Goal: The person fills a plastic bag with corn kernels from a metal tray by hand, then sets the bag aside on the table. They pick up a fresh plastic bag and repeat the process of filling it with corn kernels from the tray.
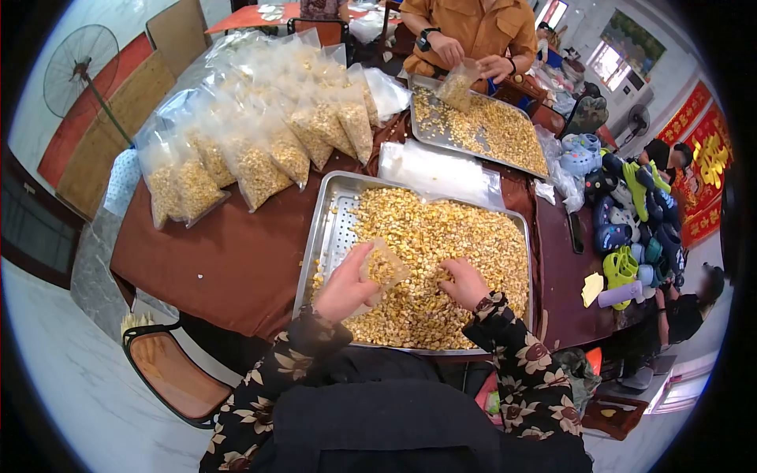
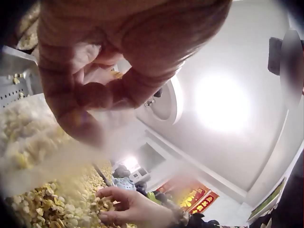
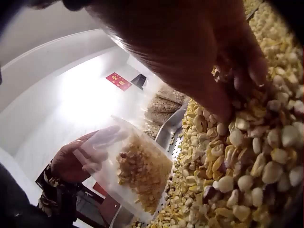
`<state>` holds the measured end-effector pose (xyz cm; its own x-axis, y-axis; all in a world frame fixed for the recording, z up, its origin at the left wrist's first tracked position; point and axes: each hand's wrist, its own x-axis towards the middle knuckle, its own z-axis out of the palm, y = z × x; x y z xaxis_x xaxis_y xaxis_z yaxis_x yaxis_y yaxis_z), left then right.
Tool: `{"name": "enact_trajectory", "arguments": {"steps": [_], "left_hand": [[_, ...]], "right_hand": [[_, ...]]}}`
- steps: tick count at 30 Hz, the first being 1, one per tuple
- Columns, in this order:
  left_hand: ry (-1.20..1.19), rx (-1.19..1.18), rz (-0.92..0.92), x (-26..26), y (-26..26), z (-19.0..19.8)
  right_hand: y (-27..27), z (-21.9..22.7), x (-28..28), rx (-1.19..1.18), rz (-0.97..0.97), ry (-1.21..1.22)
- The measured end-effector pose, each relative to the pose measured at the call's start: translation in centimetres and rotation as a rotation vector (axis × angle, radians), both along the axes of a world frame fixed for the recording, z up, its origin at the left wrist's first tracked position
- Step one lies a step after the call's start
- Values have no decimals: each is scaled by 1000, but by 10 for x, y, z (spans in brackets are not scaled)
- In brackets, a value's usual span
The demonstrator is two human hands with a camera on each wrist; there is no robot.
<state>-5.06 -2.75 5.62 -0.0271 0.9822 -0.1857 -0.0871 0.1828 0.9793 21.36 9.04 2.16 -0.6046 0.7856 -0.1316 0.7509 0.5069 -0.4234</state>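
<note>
My left hand (image 1: 347, 282) grips a clear plastic bag (image 3: 140, 166) by its upper edge. Yellow and white kernels fill the lower part of the bag, which hangs tilted over the metal tray (image 1: 314, 260). Fingers down, my right hand (image 1: 465, 284) digs into the heap of loose kernels (image 1: 449, 236) in that tray. In the right wrist view, the fingertips (image 3: 259, 71) are sunk among kernels and partly hidden; I cannot tell how many they hold. In the left wrist view, the thumb and fingers of my left hand (image 2: 95, 95) pinch the blurred plastic.
Many filled bags (image 1: 260, 158) stand at the back left. Flat empty bags (image 1: 438, 169) lie behind the tray. Across the table a person (image 1: 473, 39) holds a bag over a second tray (image 1: 422, 134). Clogs (image 1: 623, 268) pile at the right; a chair (image 1: 173, 370) stands front left.
</note>
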Motion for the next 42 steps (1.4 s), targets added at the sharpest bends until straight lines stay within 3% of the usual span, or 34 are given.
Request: {"name": "enact_trajectory", "arguments": {"steps": [5,8,9,11,13,15,16,25,27,28,30,32,34,37,39,41,42], "left_hand": [[42,7,-21,9,7,-5],[77,30,-37,11,10,-4],[102,32,-50,11,11,-4],[129,34,-66,13,13,-8],[100,41,-53,14,13,-12],[84,36,-48,14,13,-11],[65,31,-47,13,13,-10],[76,64,-10,9,9,-20],[38,53,-15,7,10,-23],[1,41,-20,7,9,-23],[-4,27,-25,5,6,-17],[-5,16,-23,-1,0,-7],[371,278,18,-9,-13,-2],[323,183,5,-21,-14,10],[434,197,1,-25,-13,-3],[613,302,85,-24,-18,7],[534,229,77,-25,-24,32]], "right_hand": [[17,9,0,-81,-26,158],[16,43,-18,-440,-241,225],[13,52,-26,-440,-243,228],[6,68,-43,-319,-65,343],[0,74,-58,-287,-13,318],[-5,73,-72,-104,206,417],[-9,83,-79,-208,178,360],[-10,79,-87,-159,181,283],[-12,63,-83,190,337,313],[-13,60,-84,192,333,312],[-19,58,-91,-82,184,50],[-24,67,-95,-60,180,111],[-37,90,-102,14,155,215],[-37,97,-112,40,174,224],[-34,87,-117,52,191,182],[-35,91,-121,90,194,306],[-37,100,-122,42,172,336]]}}
